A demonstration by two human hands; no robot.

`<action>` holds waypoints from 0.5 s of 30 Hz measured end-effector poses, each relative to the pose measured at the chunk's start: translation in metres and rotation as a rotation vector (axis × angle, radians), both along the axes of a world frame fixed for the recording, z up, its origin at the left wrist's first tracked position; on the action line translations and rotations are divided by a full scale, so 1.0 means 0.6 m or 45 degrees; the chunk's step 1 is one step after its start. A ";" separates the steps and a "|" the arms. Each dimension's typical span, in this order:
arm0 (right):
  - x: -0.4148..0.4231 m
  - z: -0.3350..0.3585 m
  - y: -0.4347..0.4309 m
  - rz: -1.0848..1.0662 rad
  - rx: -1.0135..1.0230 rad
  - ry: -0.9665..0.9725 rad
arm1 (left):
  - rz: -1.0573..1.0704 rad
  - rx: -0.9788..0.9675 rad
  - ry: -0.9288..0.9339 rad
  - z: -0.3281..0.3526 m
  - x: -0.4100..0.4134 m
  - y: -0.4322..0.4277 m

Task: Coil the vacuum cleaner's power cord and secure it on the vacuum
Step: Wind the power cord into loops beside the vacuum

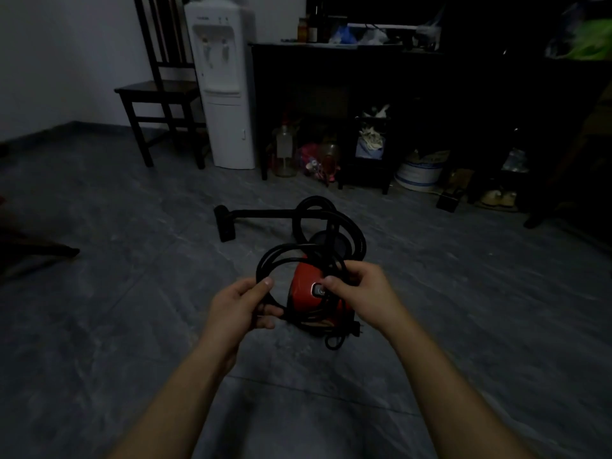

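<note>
A small red vacuum cleaner (306, 294) stands on the grey floor in the middle of the view. Its black power cord (276, 255) is gathered in several loops above the red body. My left hand (241, 304) grips the left side of the loops, thumb on top. My right hand (359, 293) holds the right side of the loops over the vacuum's top. A short cord end with the plug (356, 327) hangs below the vacuum's near edge. The black hose (326, 210) curls up behind the body, and its tube and floor nozzle (225, 223) lie to the left.
A dark chair (162, 94) and a white water dispenser (225, 84) stand at the back left. A black cabinet (414, 94) with bottles, jars and bags under it fills the back right. Grey tiled floor (132, 293) surrounds the vacuum.
</note>
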State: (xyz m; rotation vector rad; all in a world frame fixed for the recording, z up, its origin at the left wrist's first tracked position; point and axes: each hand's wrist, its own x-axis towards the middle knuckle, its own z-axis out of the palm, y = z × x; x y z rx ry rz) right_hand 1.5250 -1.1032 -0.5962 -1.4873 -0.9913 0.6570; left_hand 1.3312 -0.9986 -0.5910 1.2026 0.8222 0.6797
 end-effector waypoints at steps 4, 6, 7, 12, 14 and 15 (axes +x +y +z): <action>0.006 -0.013 0.003 -0.016 -0.088 -0.080 | -0.153 0.464 0.463 -0.019 -0.010 0.012; 0.009 -0.022 0.005 -0.002 -0.163 -0.212 | -0.209 0.817 0.713 -0.033 -0.017 0.021; 0.009 -0.024 0.005 0.018 -0.195 -0.247 | -0.224 0.921 0.781 -0.037 -0.018 0.023; 0.005 -0.025 0.001 0.137 -0.308 -0.278 | -0.195 0.962 0.672 -0.033 -0.015 0.027; 0.001 -0.024 0.000 0.202 -0.311 -0.284 | -0.268 1.003 0.667 -0.032 -0.014 0.029; 0.000 -0.023 0.000 0.229 -0.318 -0.281 | -0.326 1.017 0.680 -0.033 -0.014 0.030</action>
